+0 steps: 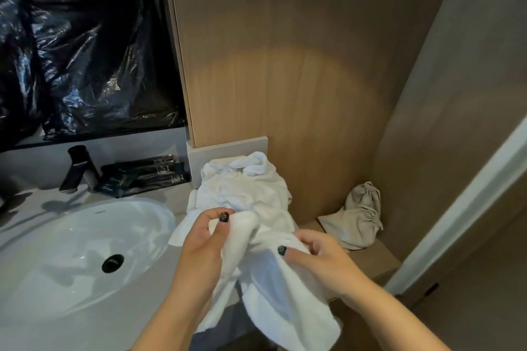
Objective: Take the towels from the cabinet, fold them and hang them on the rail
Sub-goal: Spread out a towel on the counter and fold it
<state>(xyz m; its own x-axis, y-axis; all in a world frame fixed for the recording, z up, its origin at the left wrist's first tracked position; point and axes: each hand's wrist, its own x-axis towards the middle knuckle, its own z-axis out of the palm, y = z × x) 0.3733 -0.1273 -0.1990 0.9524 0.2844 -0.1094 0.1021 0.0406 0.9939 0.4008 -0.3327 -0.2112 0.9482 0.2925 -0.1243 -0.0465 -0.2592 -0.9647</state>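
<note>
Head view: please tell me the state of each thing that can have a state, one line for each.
towel: unfolded, held by both hands
left hand: pinches the towel
right hand: grips the towel
towel pile: crumpled on the counter
sink: no water visible
drawstring bag: lying on the ledge

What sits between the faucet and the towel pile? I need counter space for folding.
In the head view, dark toiletry packets lie on the counter between the faucet and the towel pile.
</note>
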